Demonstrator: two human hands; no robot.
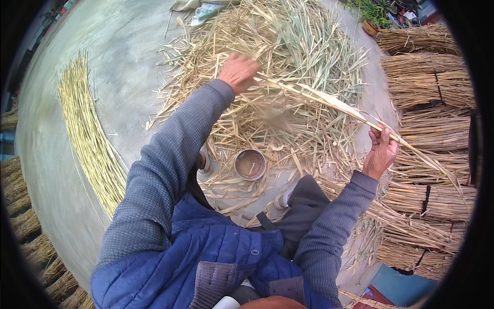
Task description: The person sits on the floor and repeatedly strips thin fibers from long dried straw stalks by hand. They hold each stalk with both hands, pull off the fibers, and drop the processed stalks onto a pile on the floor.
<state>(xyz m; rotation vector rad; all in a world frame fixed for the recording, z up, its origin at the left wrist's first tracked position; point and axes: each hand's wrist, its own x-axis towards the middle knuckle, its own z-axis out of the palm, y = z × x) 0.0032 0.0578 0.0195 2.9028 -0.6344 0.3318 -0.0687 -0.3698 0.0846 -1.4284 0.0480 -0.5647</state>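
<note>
There are two hands and one long stalk (309, 94), which slants from the top middle down to the right side of the frame. The stalk is thin and greenish yellow, with pale, dry leaf along it and a long wispy end. The right hand (381, 150), right of the middle, has its fingers pinched shut around the stalk. The left hand (240, 73), top middle, is at the stalk's other end; its back hides its fingers, so I cannot tell how tightly they hold. One big pile of dry leaves (298, 46) fills the top middle. One round bowl (244, 164) sits near the middle with one small stick (252, 169) in it. One yellow bunch of stalks (92, 129) lies at the left, its bottom hidden by the sleeve (164, 149). Many tied bundles (427, 87) are stacked at the right; the dark rim cuts some off, so they are hard to count.
</note>
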